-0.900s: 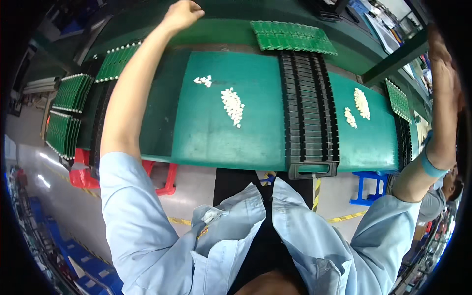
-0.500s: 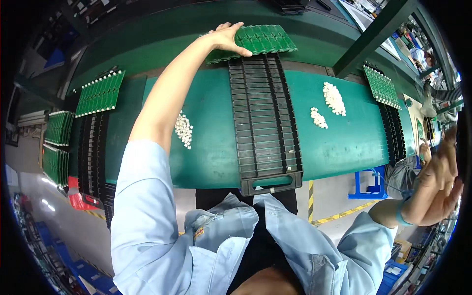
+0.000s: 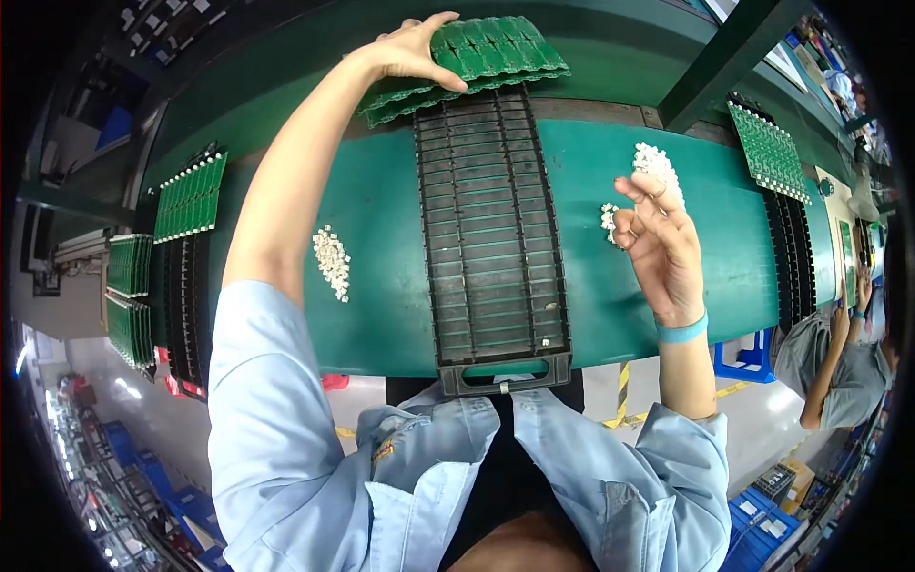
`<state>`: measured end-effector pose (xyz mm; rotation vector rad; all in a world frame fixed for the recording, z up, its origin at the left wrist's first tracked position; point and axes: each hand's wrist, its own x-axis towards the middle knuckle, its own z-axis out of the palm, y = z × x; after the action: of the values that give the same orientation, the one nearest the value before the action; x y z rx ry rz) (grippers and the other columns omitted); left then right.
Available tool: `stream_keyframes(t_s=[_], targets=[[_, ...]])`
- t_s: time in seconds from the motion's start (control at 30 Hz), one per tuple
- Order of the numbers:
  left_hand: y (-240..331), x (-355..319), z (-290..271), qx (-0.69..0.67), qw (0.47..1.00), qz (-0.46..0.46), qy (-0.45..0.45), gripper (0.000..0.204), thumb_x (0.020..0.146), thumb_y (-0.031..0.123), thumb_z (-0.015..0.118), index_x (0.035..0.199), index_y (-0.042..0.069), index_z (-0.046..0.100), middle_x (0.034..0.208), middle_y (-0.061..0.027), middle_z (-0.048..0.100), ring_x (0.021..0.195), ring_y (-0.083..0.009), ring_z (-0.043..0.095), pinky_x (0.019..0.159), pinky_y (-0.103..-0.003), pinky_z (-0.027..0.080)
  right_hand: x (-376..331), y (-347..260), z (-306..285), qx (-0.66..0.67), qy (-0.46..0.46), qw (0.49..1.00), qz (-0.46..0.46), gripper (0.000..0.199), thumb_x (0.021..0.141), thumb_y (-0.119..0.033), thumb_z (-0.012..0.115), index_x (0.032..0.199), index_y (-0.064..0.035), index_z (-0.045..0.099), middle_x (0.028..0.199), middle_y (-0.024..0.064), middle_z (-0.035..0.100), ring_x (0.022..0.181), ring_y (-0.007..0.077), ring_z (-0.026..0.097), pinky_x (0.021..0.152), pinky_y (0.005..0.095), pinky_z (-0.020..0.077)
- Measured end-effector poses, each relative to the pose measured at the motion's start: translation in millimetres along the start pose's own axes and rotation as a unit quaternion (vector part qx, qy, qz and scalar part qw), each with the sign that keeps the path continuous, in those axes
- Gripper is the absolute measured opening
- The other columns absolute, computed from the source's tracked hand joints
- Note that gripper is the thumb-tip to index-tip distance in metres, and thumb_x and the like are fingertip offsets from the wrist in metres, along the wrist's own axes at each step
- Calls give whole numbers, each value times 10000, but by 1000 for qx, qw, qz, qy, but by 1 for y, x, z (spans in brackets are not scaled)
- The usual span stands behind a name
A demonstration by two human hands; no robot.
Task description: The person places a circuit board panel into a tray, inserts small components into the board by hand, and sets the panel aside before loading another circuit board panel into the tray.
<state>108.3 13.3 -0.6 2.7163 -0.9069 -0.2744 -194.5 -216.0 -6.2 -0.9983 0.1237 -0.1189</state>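
Note:
My left hand (image 3: 412, 52) reaches far forward and grips the near-left edge of a stack of green circuit boards (image 3: 486, 59) lying at the far end of a black slotted tray (image 3: 491, 243). The tray runs toward me across the green table (image 3: 381, 238). My right hand (image 3: 658, 238) hovers palm-up just right of the tray, fingers curled and pinched; what it holds, if anything, is too small to tell. Beside it lie small white parts in a pile (image 3: 656, 167) and a smaller cluster (image 3: 608, 217). Another white pile (image 3: 332, 262) lies left of the tray.
More green boards (image 3: 189, 195) and black trays (image 3: 181, 305) sit at the left; further boards (image 3: 770, 153) on a tray lie at the right. A dark metal post (image 3: 724, 62) crosses the upper right. Another person (image 3: 834, 357) in a light shirt works at the right.
My left hand has swung from the far left onto the stack of green boards and taken hold of it. My right hand has come in from the right edge to beside the tray.

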Motion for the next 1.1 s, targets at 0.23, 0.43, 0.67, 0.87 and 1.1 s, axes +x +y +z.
stream_keyframes(t_s=[0.23,0.43,0.67,0.87,1.1], targets=[[62,-108,-9,-232,940,169,186,176,756,113,594,829,-38,643,738,-134,659,628,-288,583,636,-341,471,6,14,30,-69,-22,997,-38,349,850,-84,568,1159,47,470,1100,163,533,779,170,524,639,241,429],[128,-202,35,-40,971,40,232,1042,540,454,787,1363,82,268,1194,-271,395,1055,-387,471,904,-486,367,4,36,59,-76,-61,991,-87,242,851,-33,570,1067,58,511,948,123,590,756,123,560,636,209,443],[84,-251,44,-466,882,-6,66,657,759,187,671,1251,-104,347,860,-193,571,747,-227,568,652,-241,438,1,28,60,-93,-45,995,3,174,857,-50,584,1007,29,546,881,92,631,708,111,589,663,198,465],[87,-269,91,-712,665,-101,204,404,839,47,585,1159,-142,427,799,-110,593,615,-98,517,578,-191,447,19,32,42,-175,-50,983,33,264,883,-106,557,1097,46,531,921,112,629,655,108,556,598,186,432],[93,-263,105,-676,698,-131,196,502,838,20,583,1235,-170,343,942,-177,615,793,-125,582,696,-189,460,-2,18,-21,-157,27,986,-56,262,881,-92,551,1103,46,544,926,121,630,641,109,541,578,180,421]])
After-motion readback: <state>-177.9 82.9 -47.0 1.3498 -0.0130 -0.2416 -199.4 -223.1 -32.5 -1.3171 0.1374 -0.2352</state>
